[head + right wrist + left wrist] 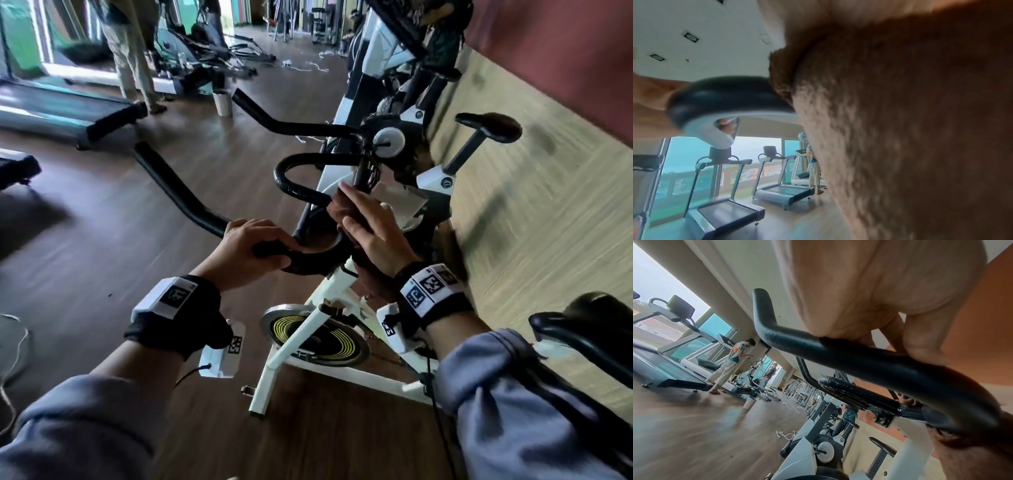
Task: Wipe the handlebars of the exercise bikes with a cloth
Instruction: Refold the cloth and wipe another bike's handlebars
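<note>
Wiping step: left grip (253,246) clenches black padded handlebar (181,192); right grip (373,236) grasps brown terry cloth (335,207) round the centre loop. Next, likely: slide along bar.

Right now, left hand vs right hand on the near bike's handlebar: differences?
The left hand grips the handlebar bare; right hand holds a brown cloth against it. Left hand's fingers curl round the bar; right hand's lie straighter over the cloth. Left hand sits left of centre; right hand near the middle. Both are on the same handlebar.
</note>
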